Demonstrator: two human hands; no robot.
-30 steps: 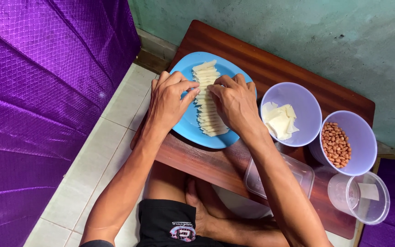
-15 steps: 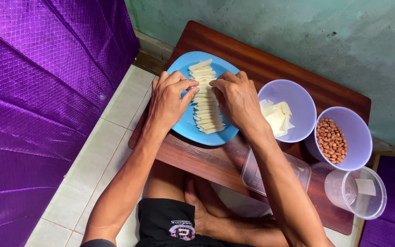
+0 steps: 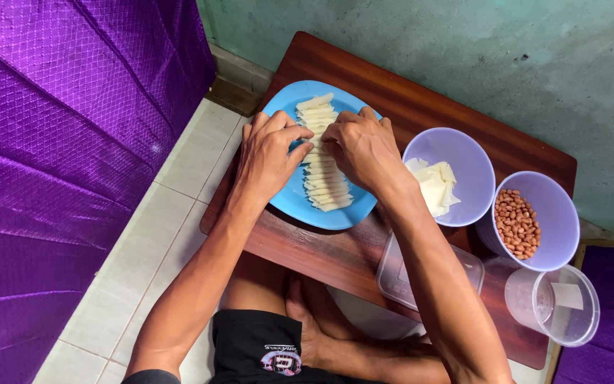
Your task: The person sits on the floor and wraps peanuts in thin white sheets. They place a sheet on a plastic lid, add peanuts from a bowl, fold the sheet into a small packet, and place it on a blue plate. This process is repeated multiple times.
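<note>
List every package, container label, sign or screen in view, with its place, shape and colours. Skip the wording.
Clear round plastic jar: table's near right corner, lying tilted, see-through, with a small pale rectangular label on its side.
Clear rectangular plastic container: near table edge, under the right forearm, see-through, no label visible.
Printed round logo: on the person's black shorts, pale with pink.
No signs or screens in view.

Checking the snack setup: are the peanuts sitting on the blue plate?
No, the peanuts fill a lavender bowl; the blue plate holds pale strips.
</note>
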